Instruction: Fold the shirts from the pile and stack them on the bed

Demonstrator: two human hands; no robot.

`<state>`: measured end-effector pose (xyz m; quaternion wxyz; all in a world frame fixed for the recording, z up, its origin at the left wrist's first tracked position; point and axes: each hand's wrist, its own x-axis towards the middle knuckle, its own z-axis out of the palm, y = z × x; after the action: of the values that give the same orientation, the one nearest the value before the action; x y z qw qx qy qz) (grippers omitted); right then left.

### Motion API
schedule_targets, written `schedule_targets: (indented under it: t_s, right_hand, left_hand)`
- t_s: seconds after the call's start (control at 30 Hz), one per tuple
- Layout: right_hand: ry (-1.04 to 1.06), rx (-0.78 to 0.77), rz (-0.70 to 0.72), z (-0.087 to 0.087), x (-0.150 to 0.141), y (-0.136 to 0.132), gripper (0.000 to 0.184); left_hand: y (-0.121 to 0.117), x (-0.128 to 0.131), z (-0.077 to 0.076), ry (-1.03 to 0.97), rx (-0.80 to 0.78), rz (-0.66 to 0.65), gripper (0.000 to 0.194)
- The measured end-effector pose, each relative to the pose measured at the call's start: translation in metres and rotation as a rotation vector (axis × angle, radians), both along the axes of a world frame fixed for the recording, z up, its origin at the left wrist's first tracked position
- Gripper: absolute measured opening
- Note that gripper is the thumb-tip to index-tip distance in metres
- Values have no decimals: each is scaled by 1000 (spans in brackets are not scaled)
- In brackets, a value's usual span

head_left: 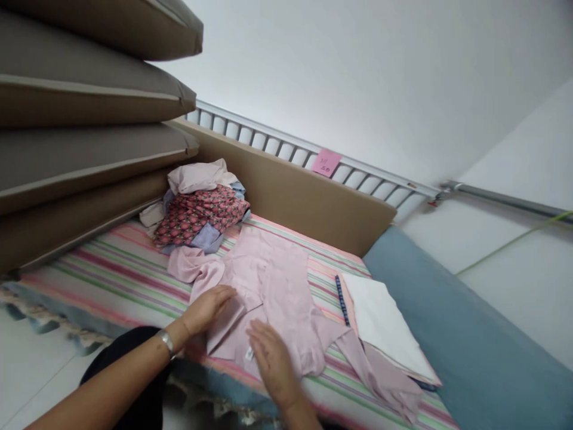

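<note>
A pale pink long-sleeved shirt [286,280] lies spread on a striped cloth [129,272], its collar end with a small white label towards me. One sleeve is bunched at the left; the other stretches out to the right. My left hand [208,309], with a silver bracelet at the wrist, is at the shirt's left front, fingers stretched out and holding nothing. My right hand [274,361] is over the collar end, slightly blurred, its fingers extended and nothing in them. Whether either palm presses on the fabric I cannot tell.
A crumpled heap of clothes [197,209] sits at the back left beside stacked brown cushions [98,101]. Folded garments, white on top [385,322], lie at the right near a blue-grey padded surface [447,322]. Behind are a brown board [286,191] and a radiator bearing a pink note [326,162].
</note>
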<state>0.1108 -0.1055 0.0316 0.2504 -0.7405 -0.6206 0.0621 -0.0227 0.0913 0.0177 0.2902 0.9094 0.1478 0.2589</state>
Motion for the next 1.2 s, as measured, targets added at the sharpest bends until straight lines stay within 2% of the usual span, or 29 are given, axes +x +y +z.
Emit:
schedule_targets:
  t_s: [0.1,0.2,0.27,0.33,0.4,0.5,0.63,0.73,0.8,0.87,0.93,1.0,1.1,1.2]
  right_hand:
    - [-119,44,-242,-2,59,-2,44]
    - [-273,-119,-371,-26,113,-8,50]
    - [-321,-263,-435,-39,135,-10,49]
    - [-364,-309,-500,-42,146,-5,46]
    - [-418,-248,-525,-36,148,10,45]
    - [-440,-141,-462,-26,153,49,48]
    - [-395,-247,-424,-36,194,92,51]
    - [-387,-362,-573,-49,236,107,51]
    - [-416,-342,-705,-53,250,118,54]
    - [-463,-261,-683,-54,247,134,56]
    - [-474,-204,-494,-55,238,154,55]
    - [-418,-242,-380,-58,235,172,53]
    - [-355,-350,-495,-62,252,192,55]
    - [-342,-423,-600,-59,266,204,55]
  left_hand:
    - [18,24,2,22,6,47,39]
    - [31,44,-5,112,49,92,41]
    - [33,53,-15,197,77,112,40]
    - [33,60,-26,273,85,154,40]
    - [31,67,-31,301,82,199,42]
    - [31,75,-29,279,75,173,44]
    - [36,79,-25,367,-1,158,45]
    - [37,80,-28,383,-55,180,50]
    - [37,82,-30,344,-80,180,50]
    - [35,84,-30,307,-111,163,50]
    - [34,86,-29,310,-149,125,51]
    - [34,87,-25,352,-189,85,54]
    - [35,87,-17,412,-232,35,60]
    - [36,87,-9,468,-235,0,65]
